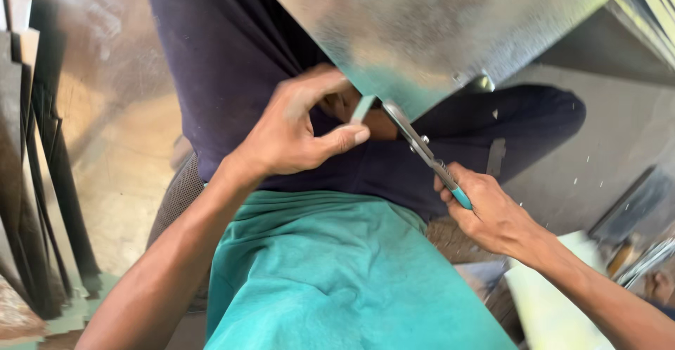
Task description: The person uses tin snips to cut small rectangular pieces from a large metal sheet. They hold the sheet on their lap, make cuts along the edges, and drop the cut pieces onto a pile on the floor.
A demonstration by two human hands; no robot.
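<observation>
Teal shirt (337, 273) below, snips (422, 150) cutting sheet metal (436, 27) over the lap.
Right hand (492, 213) clenches the handles, blades running up-left into the sheet's lower edge; left hand (292, 128) pinches the cut strip (362, 109) just beside them.

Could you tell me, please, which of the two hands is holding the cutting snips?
The right hand grips the snips by their teal-tipped handles. The left hand only pinches the thin strip curling off the metal sheet.

- I see a bare grey concrete floor (619, 132), lit softly from above.
- Dark metal strips (42, 181) stand stacked at the left.
- More flat sheets (650, 13) lean at the upper right corner.
</observation>
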